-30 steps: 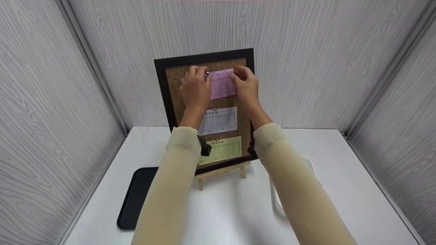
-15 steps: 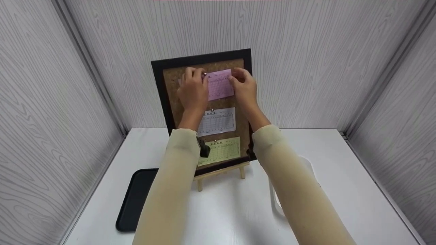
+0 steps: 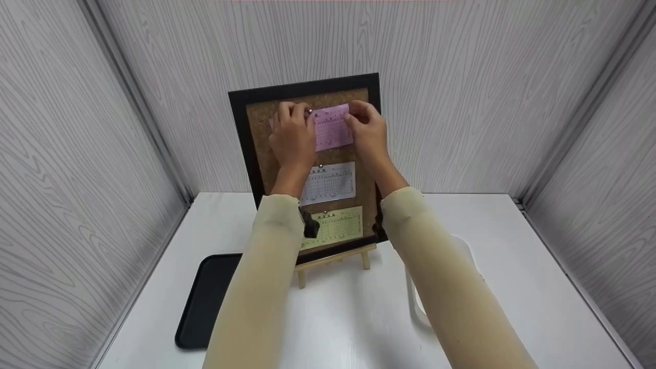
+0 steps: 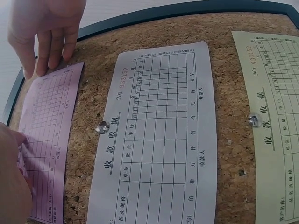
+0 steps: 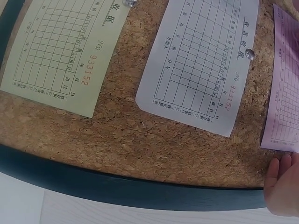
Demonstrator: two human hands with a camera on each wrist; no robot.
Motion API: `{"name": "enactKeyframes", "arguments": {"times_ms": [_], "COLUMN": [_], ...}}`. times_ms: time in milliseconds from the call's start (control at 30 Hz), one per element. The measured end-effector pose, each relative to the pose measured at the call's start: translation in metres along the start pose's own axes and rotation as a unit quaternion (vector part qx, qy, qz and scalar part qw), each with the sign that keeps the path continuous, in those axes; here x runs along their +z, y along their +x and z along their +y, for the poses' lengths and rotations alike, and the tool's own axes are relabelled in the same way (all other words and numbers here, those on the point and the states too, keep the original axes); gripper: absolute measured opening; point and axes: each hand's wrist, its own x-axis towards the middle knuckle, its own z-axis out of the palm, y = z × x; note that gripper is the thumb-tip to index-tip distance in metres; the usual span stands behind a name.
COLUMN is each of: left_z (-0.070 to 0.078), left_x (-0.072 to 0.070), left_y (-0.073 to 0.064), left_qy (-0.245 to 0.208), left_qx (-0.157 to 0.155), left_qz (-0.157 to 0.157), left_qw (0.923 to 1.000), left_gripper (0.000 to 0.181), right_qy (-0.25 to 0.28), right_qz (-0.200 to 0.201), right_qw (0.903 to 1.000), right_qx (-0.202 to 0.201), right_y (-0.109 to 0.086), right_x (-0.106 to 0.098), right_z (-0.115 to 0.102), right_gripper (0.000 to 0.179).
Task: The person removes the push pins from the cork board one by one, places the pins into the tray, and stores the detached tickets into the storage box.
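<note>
A pink receipt slip lies against the top of a black-framed cork board. My left hand covers the slip's left part, its thumb and index finger pinching a clear push pin at the upper edge. At the right end, my right hand pinches the slip's corner between thumb and fingers. Below it, a white receipt slip and a yellow-green receipt slip are each fastened by a pin. The pin's tip and the slip's left end are hidden in the head view.
A small wooden easel carries the board on a white table. To the left lies a black tray, partly behind the left sleeve. A white tray sits under the right forearm. Wood-grain panels surround the table.
Both hands stay on the pink slip almost unmoved. The head view has shifted slightly; the pin and slip keep their places on the board.
</note>
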Motion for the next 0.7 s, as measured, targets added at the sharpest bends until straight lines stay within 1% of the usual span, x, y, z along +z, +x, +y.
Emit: {"name": "enactKeyframes", "arguments": {"times_ms": [100, 200, 333, 433, 500, 600, 700], "left_z": [0.0, 0.001, 0.001, 0.001, 0.002, 0.002, 0.003], "left_x": [-0.001, -0.001, -0.002, -0.003, -0.004, -0.004, -0.003], "left_y": [0.001, 0.0, 0.0, 0.001, 0.002, 0.001, 0.0], "left_qy": [-0.002, -0.003, -0.009, -0.017, -0.019, -0.014, -0.013], "left_qx": [-0.004, -0.008, -0.014, -0.016, -0.016, -0.015, -0.014], "left_qz": [-0.002, -0.003, -0.01, -0.017, -0.019, -0.023, -0.025], "left_qw": [1.0, 1.0, 0.9998, 0.9996, 0.9995, 0.9995, 0.9995], "left_gripper": [0.023, 0.023, 0.023, 0.023, 0.023, 0.022, 0.021], "right_qy": [0.015, 0.021, 0.014, -0.017, -0.053, -0.106, -0.143], "right_qz": [-0.002, -0.004, -0.006, -0.015, -0.027, -0.04, -0.037], "right_qw": [0.9999, 0.9998, 0.9999, 0.9997, 0.9981, 0.9931, 0.9878], "right_qx": [0.002, -0.001, -0.002, -0.006, -0.014, -0.033, -0.051], "right_y": [-0.004, 0.001, 0.008, 0.011, 0.013, 0.016, 0.019], "right_x": [0.002, 0.003, 0.003, 0.003, 0.003, 0.003, 0.003], "right_z": [-0.009, -0.001, 0.01, 0.013, 0.014, 0.016, 0.018], "right_gripper": [0.034, 0.035, 0.035, 0.038, 0.04, 0.042, 0.04]}}
